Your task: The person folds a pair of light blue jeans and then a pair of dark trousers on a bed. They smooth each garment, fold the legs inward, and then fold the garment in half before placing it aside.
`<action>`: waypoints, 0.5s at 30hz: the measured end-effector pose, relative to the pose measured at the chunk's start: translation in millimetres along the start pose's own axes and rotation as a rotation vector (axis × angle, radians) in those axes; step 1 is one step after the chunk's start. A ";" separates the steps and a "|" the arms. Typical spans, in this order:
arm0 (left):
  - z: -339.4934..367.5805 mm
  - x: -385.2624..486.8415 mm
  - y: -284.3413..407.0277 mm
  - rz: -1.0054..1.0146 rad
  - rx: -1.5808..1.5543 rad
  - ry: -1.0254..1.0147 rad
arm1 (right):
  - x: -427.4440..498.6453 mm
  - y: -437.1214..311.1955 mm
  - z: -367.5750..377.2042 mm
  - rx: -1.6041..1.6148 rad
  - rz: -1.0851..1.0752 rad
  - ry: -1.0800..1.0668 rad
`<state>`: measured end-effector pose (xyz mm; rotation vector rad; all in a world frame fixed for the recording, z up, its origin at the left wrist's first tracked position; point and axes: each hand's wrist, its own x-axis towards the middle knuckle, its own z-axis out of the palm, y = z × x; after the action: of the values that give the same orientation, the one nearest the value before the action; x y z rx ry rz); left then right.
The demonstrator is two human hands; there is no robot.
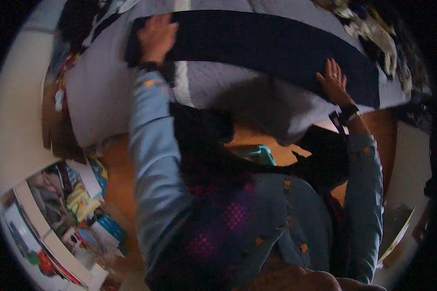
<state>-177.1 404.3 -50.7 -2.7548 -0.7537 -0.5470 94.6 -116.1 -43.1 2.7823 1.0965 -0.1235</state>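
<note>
A long strip of dark navy fabric (255, 40) lies flat across a grey cloth cover (98, 91). My left hand (158, 38), slightly blurred, rests on the strip near its left end with the palm down. Towards the right end, my right hand (334, 82) lies on the strip's near edge with its fingers spread; a ring shows on one finger. Neither hand grips the fabric. Beneath the strip, a white band (182, 82) runs across the grey cover. The cover's near edge hangs in folds over the wooden floor.
Clothing or cloth items (378, 40) are heaped at the far right. On the left, papers and packets (83, 200) crowd a spot beside a pale shelf edge (40, 225). A turquoise plastic object (264, 154) is partly visible on the wooden floor (118, 174) below me.
</note>
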 end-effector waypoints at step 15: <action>-80.2 -25.5 220.3 0.184 -0.294 0.124 | -2.7 -100.1 -18.4 -0.035 0.214 0.198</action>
<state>-104.5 182.7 -15.8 -2.9785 -0.4140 -0.8391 24.6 -42.5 -35.3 2.9063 0.8198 0.1975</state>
